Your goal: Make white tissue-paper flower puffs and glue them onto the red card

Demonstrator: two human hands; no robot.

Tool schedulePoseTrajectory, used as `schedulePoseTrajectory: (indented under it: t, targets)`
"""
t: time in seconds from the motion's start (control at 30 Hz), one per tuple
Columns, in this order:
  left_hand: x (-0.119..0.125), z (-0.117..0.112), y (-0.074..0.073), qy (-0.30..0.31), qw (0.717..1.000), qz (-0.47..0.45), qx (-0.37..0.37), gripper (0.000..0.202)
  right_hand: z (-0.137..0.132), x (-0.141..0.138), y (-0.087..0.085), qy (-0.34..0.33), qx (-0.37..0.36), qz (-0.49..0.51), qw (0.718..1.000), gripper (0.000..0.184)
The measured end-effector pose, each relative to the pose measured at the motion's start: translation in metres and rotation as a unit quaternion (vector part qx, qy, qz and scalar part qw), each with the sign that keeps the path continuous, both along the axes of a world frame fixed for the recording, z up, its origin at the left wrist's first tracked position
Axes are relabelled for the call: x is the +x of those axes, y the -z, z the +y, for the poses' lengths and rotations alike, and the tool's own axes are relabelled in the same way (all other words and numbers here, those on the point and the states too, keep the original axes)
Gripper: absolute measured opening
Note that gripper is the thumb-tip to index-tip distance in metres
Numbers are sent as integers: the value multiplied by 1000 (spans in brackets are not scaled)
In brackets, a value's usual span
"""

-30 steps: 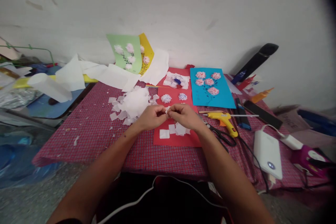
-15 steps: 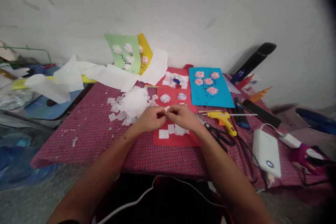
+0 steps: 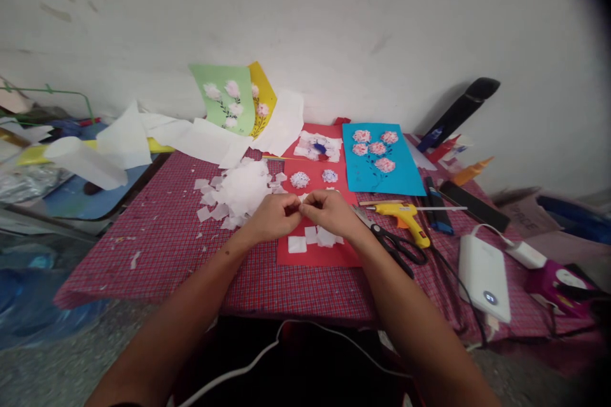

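Note:
Over the red paper sheet [image 3: 324, 259], my left hand [image 3: 274, 216] and my right hand [image 3: 331, 211] meet with fingertips pinched together. A bit of white tissue paper [image 3: 303, 198] shows between them, mostly hidden by the fingers. Cut white tissue squares [image 3: 297, 244] lie on the sheet just below my hands. Beyond the fingers sit two speckled paper flowers, one white [image 3: 300, 180] and one bluish [image 3: 329, 175]. Farther back is a paint-stained tissue [image 3: 317, 147] with blue and red smears. A heap of tissue pieces [image 3: 241, 191] lies left of my left hand.
Scissors [image 3: 394, 243] and a yellow glue gun [image 3: 403, 215] lie to the right, near a white power bank [image 3: 484, 276]. Behind them is blue paper [image 3: 405, 172] with pink flowers. Green paper [image 3: 219, 79] leans on the wall; a tissue roll [image 3: 86, 162] lies left.
The view has shifted very slightly. Both hands keep the same pinched pose at the same spot, and nothing else has visibly moved.

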State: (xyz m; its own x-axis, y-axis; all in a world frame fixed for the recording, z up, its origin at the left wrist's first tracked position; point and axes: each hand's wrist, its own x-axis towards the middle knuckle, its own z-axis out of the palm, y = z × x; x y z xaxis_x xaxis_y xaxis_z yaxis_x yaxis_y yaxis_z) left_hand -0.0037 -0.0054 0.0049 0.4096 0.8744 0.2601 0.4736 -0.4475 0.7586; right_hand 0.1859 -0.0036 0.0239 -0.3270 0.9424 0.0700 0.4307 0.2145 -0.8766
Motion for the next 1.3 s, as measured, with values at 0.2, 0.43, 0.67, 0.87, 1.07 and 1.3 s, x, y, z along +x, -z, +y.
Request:
schedulePoseTrajectory:
  t: [0.2, 0.43, 0.67, 0.87, 1.07, 1.3]
  targets:
    - [0, 0, -1, 1, 1000, 4, -4, 13, 2, 0, 7, 4, 8, -7, 1000, 13]
    - [0, 0, -1, -4, 1000, -4, -13, 13, 2, -3, 5, 13, -3, 8, 1000, 13]
    - [-1, 1, -4, -23, 999, -39, -23, 16, 3, -2, 2, 17, -45, 63, 997, 14]
    - [0, 1, -3, -43, 998, -37, 15, 16, 3, -4, 4, 20, -29, 86, 996, 8]
    - [0, 0, -4, -32, 999, -40, 15, 14, 4, -3, 8, 20, -5, 80, 997, 8]
    - [0, 0, -6, -42, 998, -55, 4, 16, 3, -3, 5, 31, 3, 74, 997, 12]
